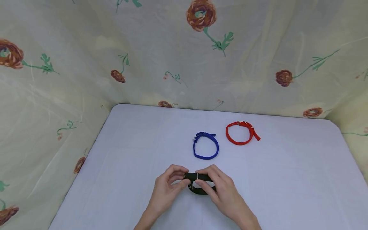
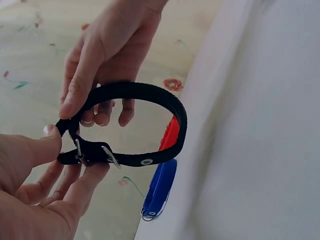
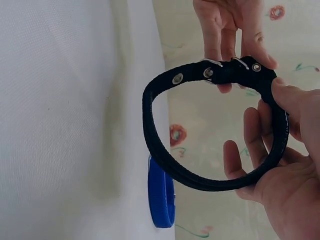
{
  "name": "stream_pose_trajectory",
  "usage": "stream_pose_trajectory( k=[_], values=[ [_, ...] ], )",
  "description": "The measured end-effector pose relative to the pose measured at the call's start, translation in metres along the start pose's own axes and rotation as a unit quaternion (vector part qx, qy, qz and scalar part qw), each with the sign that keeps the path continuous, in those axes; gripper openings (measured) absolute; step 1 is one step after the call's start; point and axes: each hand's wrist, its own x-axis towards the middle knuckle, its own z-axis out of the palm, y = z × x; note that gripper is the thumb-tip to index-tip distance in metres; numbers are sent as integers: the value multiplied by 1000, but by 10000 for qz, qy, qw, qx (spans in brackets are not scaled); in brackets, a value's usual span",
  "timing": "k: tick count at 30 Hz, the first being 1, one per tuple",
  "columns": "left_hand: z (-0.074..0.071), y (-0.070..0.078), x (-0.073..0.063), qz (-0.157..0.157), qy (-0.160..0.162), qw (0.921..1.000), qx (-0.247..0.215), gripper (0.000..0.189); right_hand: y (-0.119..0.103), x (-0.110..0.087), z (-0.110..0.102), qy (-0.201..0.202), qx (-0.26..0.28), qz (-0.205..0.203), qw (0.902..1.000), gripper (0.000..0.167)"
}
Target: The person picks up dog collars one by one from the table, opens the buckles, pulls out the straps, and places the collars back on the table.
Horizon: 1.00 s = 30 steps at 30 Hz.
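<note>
Both hands hold a black buckled collar (image 1: 198, 191), which is fastened into a loop, above the near middle of the table. My left hand (image 1: 165, 191) pinches it beside the metal buckle (image 2: 80, 151), thumb on one side and fingers on the other. My right hand (image 1: 224, 190) grips the strap close by, its thumb near the left thumb. Metal eyelets (image 3: 178, 78) show along the band in the right wrist view. Beyond the hands lies a blue collar (image 1: 206, 157), buckled into a ring. Farther right, a red collar (image 1: 240, 143) lies looped with its strap end sticking out.
A white-covered table (image 1: 138, 140) with rounded far corners carries the collars. Pale curtains (image 1: 161, 41) printed with brown flowers hang behind it and along its sides.
</note>
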Motion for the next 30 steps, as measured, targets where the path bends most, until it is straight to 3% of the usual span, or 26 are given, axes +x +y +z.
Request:
stream_pose_trajectory(
  k=[6, 13, 24, 30],
  values=[
    [0, 1, 1, 368, -169, 9989, 216, 29, 0, 1, 1, -113, -87, -149, 9998, 21],
    [3, 2, 2, 467, -138, 9982, 352, 24, 0, 1, 0, -199, -90, -304, 9993, 21],
    [8, 9, 1, 516, 269, 9975, 409, 19, 0, 2, -3, -134, 20, -145, 9998, 23],
    [8, 10, 2, 312, 368, 9988, 54, 18, 2, 3, -5, 41, 102, -186, 9998, 26]
  ],
)
